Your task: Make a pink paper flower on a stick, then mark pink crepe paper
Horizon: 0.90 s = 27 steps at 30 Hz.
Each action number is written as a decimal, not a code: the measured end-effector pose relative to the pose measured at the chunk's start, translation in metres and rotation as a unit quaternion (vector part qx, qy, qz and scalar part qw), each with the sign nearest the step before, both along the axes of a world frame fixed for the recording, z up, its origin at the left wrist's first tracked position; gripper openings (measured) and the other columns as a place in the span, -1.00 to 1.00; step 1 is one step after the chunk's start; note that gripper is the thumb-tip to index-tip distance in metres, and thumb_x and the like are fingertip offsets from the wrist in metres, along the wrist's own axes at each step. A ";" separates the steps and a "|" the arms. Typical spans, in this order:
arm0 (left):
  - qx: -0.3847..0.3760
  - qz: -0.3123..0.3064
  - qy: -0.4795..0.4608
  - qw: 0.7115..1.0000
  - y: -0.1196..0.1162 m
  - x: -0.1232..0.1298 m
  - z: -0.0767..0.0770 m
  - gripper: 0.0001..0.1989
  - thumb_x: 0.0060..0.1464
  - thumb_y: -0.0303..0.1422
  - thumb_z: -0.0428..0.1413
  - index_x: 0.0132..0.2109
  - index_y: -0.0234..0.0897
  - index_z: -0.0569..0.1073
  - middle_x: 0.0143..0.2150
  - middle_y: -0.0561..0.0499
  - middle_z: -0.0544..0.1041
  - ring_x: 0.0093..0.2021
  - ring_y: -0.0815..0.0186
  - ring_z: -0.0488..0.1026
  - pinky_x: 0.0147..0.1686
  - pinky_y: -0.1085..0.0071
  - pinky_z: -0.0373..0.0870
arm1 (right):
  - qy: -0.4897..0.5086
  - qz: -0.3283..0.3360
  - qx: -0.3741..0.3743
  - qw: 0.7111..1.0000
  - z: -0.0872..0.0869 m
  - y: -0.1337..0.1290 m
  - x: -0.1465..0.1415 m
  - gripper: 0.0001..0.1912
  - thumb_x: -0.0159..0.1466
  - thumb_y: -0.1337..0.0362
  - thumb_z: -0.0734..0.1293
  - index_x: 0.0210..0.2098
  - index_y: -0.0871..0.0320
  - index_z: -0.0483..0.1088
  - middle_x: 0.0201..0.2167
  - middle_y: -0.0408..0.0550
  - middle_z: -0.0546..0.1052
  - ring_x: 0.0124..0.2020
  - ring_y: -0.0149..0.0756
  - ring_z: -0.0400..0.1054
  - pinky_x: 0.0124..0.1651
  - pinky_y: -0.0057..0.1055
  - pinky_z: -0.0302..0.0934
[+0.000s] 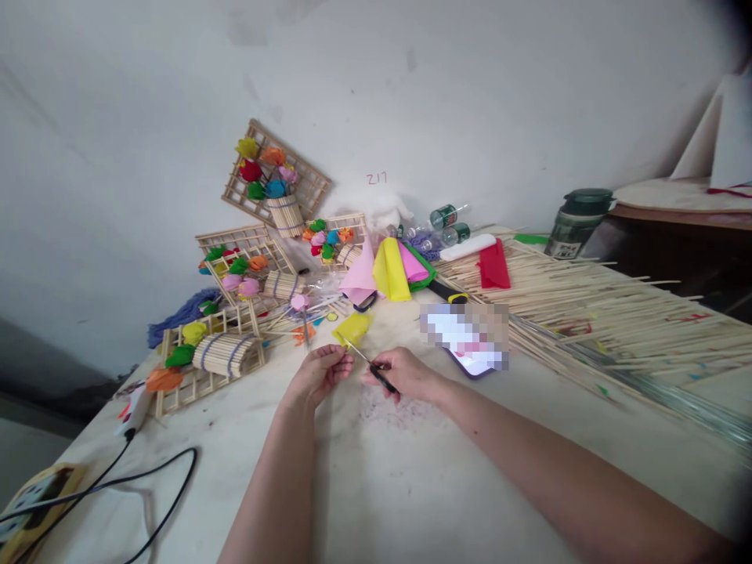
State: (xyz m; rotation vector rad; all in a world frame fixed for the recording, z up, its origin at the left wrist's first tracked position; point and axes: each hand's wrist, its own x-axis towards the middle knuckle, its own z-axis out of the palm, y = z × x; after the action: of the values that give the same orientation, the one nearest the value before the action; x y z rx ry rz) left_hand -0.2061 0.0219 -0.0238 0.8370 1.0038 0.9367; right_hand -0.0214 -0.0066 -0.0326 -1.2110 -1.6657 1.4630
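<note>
Bare forearms (546, 470) of mine reach in over the pale, smudged bench (364, 501), and just past them lies a small, thin piece of bright yellow paper (354, 326), its long axis slanting away from me and to the right. It sits just beyond the fingertips of my left hand (320, 376), the nearer of the two; those fingers are curled together at its near corner, though I cannot tell whether they pinch it. My right hand (406, 372) grips a pair of black-handled metal scissors (385, 381), whose blades point forward and leftward to the paper's near end; whether they touch it I can't make out. Fine, pale scraps (381, 413) are scattered beneath that hand. Right of it lies a dark-edged phone with a lit screen (473, 348). Farther back hangs a folded yellow paper sheet (392, 270), with long, thin wooden sticks (564, 286) spread to the right and a wooden lattice panel (311, 178) of colourful flowers leaning at the wall.
</note>
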 end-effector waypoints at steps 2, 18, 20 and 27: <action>0.003 0.002 -0.003 1.000 0.000 0.001 0.000 -0.95 -0.02 -0.56 0.05 -0.42 -0.42 0.35 -0.52 -0.07 0.49 -0.60 0.45 0.42 -0.57 0.61 0.37 | 0.004 -0.001 -0.009 1.000 0.000 0.001 0.000 -0.80 0.02 0.17 0.31 -0.51 0.20 0.34 -0.70 -0.25 0.26 -0.70 -0.51 0.18 -0.76 -0.59 0.12; 0.023 0.001 -0.037 0.999 0.000 0.004 -0.001 -0.93 -0.07 -0.55 0.10 -0.44 -0.40 0.34 -0.54 -0.04 0.48 -0.62 0.47 0.40 -0.61 0.63 0.35 | 0.052 0.013 -0.031 0.998 0.006 -0.002 0.001 -0.79 0.08 0.16 0.28 -0.48 0.22 0.33 -0.73 -0.24 0.30 -0.72 -0.53 0.15 -0.72 -0.59 0.09; 0.029 -0.002 -0.043 0.999 0.000 0.002 -0.003 -0.94 -0.07 -0.54 0.10 -0.43 -0.40 0.34 -0.54 -0.04 0.48 -0.62 0.47 0.40 -0.62 0.63 0.35 | 0.059 0.022 -0.041 0.997 0.008 -0.003 0.002 -0.77 0.08 0.15 0.28 -0.48 0.22 0.32 -0.73 -0.24 0.31 -0.73 -0.54 0.15 -0.71 -0.59 0.08; 0.044 -0.019 -0.059 0.997 -0.002 -0.001 -0.005 -0.94 -0.05 -0.53 0.10 -0.42 -0.39 0.34 -0.52 -0.05 0.48 -0.59 0.45 0.41 -0.59 0.61 0.36 | 0.070 0.064 -0.105 0.990 0.015 -0.006 0.008 -0.67 0.10 0.04 0.25 -0.41 0.23 0.29 -0.68 -0.17 0.40 -0.77 -0.56 0.18 -0.78 -0.62 -0.15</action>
State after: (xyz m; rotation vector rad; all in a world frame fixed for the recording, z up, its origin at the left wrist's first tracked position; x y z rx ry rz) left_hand -0.2071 0.0199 -0.0283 0.8608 0.8464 0.9928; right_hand -0.0136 -0.0129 -0.0171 -1.0984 -1.5499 1.7963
